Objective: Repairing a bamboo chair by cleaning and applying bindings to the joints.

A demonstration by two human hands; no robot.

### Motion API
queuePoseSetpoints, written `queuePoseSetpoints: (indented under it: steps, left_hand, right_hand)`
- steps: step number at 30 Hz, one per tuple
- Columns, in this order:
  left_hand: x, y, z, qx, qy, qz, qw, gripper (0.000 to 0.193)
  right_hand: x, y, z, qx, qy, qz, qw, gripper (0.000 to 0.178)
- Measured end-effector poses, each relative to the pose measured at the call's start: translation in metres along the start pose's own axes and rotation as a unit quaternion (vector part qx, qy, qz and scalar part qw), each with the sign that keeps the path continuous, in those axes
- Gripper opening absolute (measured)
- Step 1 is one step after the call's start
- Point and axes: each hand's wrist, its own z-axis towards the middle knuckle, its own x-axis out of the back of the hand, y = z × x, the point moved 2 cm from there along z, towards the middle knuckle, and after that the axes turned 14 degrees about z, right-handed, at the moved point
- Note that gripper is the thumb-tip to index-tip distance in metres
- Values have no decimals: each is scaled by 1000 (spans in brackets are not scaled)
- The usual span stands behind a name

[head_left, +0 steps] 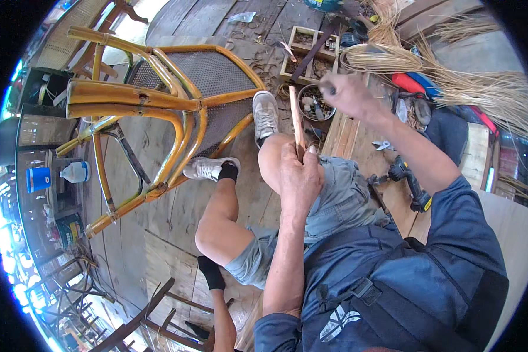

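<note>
Gripping a wooden stick (pixel 296 120) is the left hand (pixel 301 178). Beyond it rightward, the right hand (pixel 352 98) curls, contents unclear.

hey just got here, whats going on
A seated person grips a wooden stick in the left hand, by the knee. The right hand is raised to the right, apart from the stick, with something dark at its fingers, too unclear to name. A cane chair is on the floor to the left; pale strands and a power drill lie to the right.
</note>
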Motion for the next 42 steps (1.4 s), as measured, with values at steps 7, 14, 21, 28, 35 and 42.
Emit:
queuePoseSetpoints:
  steps: [7, 14, 21, 28, 35, 42]
  left_hand:
    - [-4, -17, 15, -46, 128, 230, 964, 25]
    - [-8, -6, -35, -140, 144, 213, 956, 32]
    - [12, -33, -9, 37, 29, -149, 988, 27]
    - [25, -19, 0, 14, 62, -165, 984, 19]
    - [93, -12, 21, -48, 220, 3, 974, 24]
    - [103, -8, 32, -75, 212, 12, 974, 25]
  right_hand:
    - [-46, -19, -2, 129, -67, -61, 987, 13]
    - [68, 146, 66, -188, 95, -105, 972, 19]
    - [-21, 64, 0, -131, 68, 128, 981, 26]
    - [-78, -1, -48, -84, 4, 207, 975, 23]
    - [-106, -6, -50, -45, 77, 232, 969, 28]
    - [-105, -5, -45, -73, 43, 269, 959, 26]
